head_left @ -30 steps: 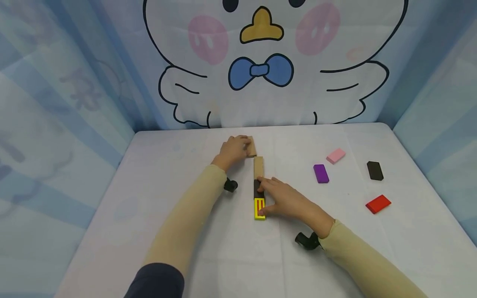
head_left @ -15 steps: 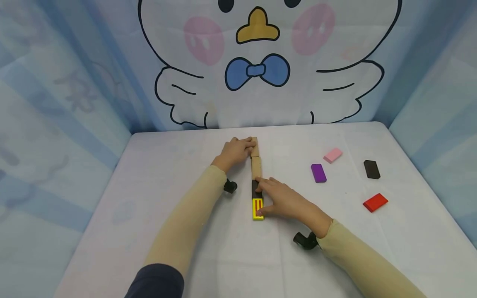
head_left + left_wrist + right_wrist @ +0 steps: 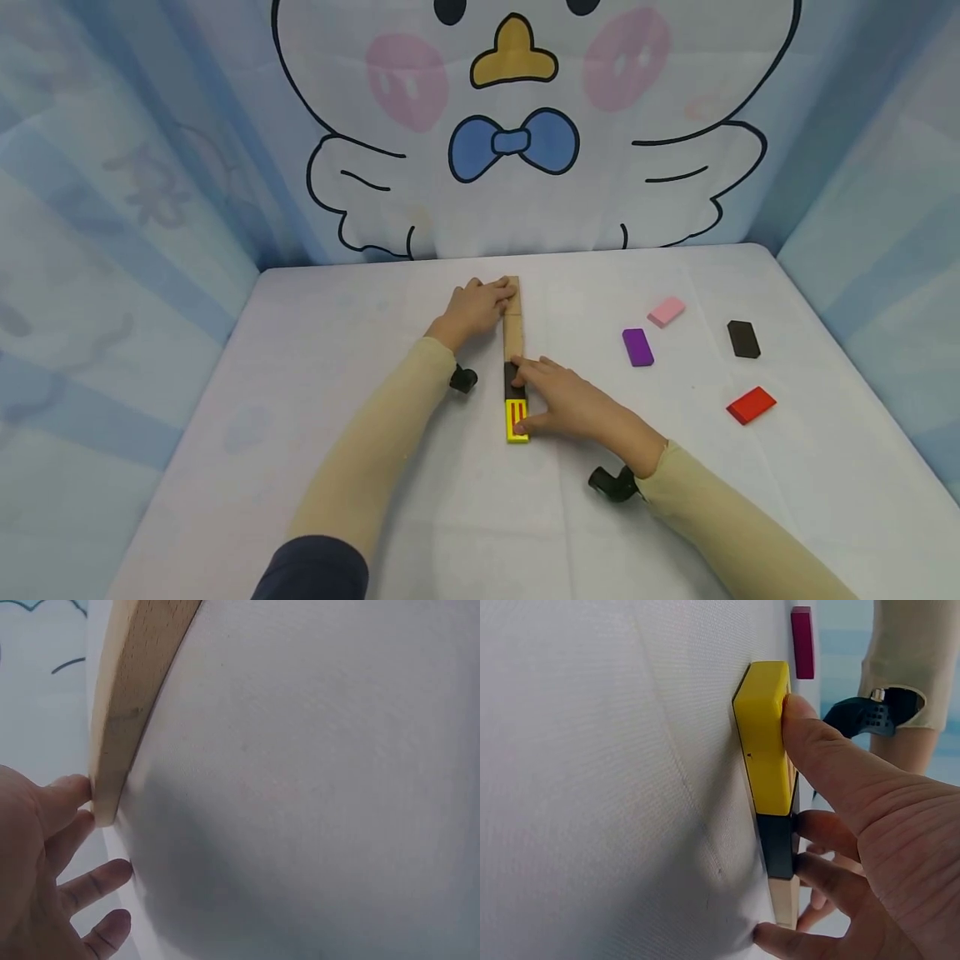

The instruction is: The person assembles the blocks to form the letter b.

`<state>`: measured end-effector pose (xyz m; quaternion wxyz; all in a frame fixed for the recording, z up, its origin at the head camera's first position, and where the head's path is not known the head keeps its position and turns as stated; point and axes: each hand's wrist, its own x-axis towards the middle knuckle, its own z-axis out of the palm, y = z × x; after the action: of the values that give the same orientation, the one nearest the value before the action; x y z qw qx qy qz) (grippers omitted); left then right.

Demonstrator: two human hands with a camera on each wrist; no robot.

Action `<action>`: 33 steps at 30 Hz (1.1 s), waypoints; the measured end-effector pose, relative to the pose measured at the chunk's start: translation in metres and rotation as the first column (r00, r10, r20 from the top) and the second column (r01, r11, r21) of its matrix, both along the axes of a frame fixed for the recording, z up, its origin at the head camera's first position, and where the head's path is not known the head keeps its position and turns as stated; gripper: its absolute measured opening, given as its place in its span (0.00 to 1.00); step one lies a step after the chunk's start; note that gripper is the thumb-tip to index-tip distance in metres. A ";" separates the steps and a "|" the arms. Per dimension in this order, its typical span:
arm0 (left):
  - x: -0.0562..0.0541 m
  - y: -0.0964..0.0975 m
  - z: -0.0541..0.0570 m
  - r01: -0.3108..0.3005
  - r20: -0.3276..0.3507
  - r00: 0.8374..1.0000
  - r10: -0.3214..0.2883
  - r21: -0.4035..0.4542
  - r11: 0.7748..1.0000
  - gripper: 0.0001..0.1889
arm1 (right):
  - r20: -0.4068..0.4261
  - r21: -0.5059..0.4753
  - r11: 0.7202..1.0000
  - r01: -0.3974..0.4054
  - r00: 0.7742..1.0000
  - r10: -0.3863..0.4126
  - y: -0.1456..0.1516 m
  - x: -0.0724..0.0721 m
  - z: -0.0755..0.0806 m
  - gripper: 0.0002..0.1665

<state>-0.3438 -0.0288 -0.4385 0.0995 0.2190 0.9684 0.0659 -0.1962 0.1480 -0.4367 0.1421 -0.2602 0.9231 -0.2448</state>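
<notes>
Several flat blocks lie end to end in a line down the middle of the table. Farthest is a wooden block (image 3: 514,302), its end pinched by my left hand (image 3: 474,310). Another wooden block (image 3: 513,337) meets it, followed by a black block (image 3: 512,390) and a yellow block with red stripes (image 3: 517,437). My right hand (image 3: 570,402) lays its thumb on the yellow block and its fingertips on the black one. In the left wrist view, thumb and index meet the end of the wooden strip (image 3: 135,690); the other fingers are spread.
Right of the line lie loose blocks: purple (image 3: 638,347), pink (image 3: 666,312), black (image 3: 744,339) and red (image 3: 752,405). A white cloth covers the table (image 3: 637,525). Printed curtains (image 3: 525,208) stand behind it and at both sides.
My left hand has brought the far wooden block rightward and straightened it, so it now lines up with and meets the other wooden block. The right hand has kept its place on the blocks.
</notes>
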 end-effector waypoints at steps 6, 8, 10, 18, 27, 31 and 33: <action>0.005 -0.007 0.007 0.046 0.039 0.998 -0.047 0.030 0.999 0.24 | -0.011 0.007 1.000 -0.003 1.000 0.004 0.001 0.001 0.003 0.37; 0.008 -0.009 0.011 0.085 0.055 0.995 -0.086 0.015 0.996 0.24 | -0.008 0.006 1.000 0.004 1.000 -0.004 0.002 0.001 0.004 0.36; 0.012 -0.011 0.016 0.130 0.064 0.990 -0.129 -0.011 0.992 0.24 | -0.010 0.001 1.000 0.003 1.000 -0.003 0.003 0.001 0.004 0.38; 0.027 -0.023 0.011 0.207 0.228 0.950 -0.212 0.045 0.977 0.41 | 0.097 -0.080 0.997 -0.001 0.995 0.009 0.010 -0.003 0.003 0.38; 0.048 -0.014 0.001 0.280 0.218 0.937 -0.274 0.002 0.960 0.73 | 0.105 -0.353 0.858 0.373 0.927 -0.360 0.062 -0.029 0.012 0.28; 0.056 -0.009 0.004 0.303 0.220 0.934 -0.282 -0.063 0.951 0.81 | -0.014 -0.251 0.844 0.474 0.870 -0.493 0.101 -0.039 0.018 0.25; 0.058 -0.007 0.007 0.304 0.218 0.935 -0.280 -0.090 0.948 0.83 | -0.060 -0.188 0.841 0.508 0.848 -0.526 0.119 -0.044 0.019 0.24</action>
<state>-0.2853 -0.0363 -0.4315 0.2193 0.3462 0.9121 0.0127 -0.2400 0.2669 -0.4173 -0.0020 -0.0253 0.9419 -0.3350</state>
